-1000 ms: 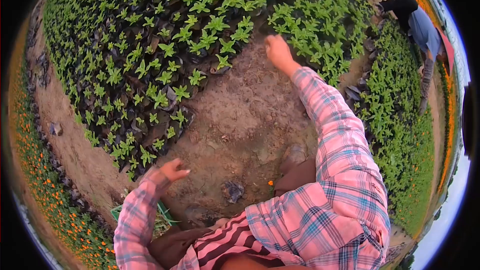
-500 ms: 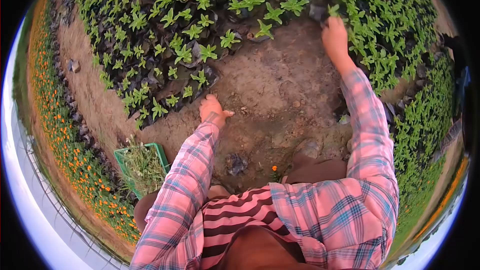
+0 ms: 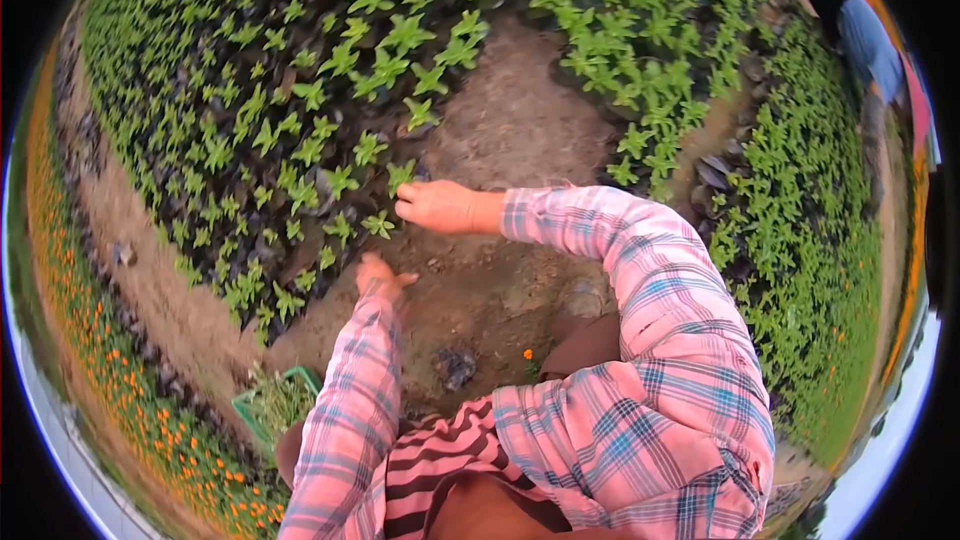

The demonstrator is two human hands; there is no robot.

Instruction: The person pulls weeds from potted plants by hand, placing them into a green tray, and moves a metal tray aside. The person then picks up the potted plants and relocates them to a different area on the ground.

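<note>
The person's right hand (image 3: pixel 437 206), in a pink-and-blue plaid sleeve (image 3: pixel 670 290), reached across to a small bright-green leafy seedling (image 3: pixel 401 174) at the inner edge of a dense block of similar green plants (image 3: pixel 330 60). Its fingers were drawn together just beside those leaves, though whether they gripped the stem or its base could not be told. The left hand (image 3: pixel 382 278) was lower down, open and holding nothing visible, its thumb apart from the fingers, near the lower end of that edge (its outline was slightly blurred).

Bare brown soil (image 3: pixel 515 90) separated this block from a second green block (image 3: pixel 640 50). A crumpled black clump (image 3: pixel 456 368) and a single orange flower (image 3: pixel 528 353) were near the person's legs; a green plastic crate (image 3: pixel 303 373) stood beyond the left sleeve.
</note>
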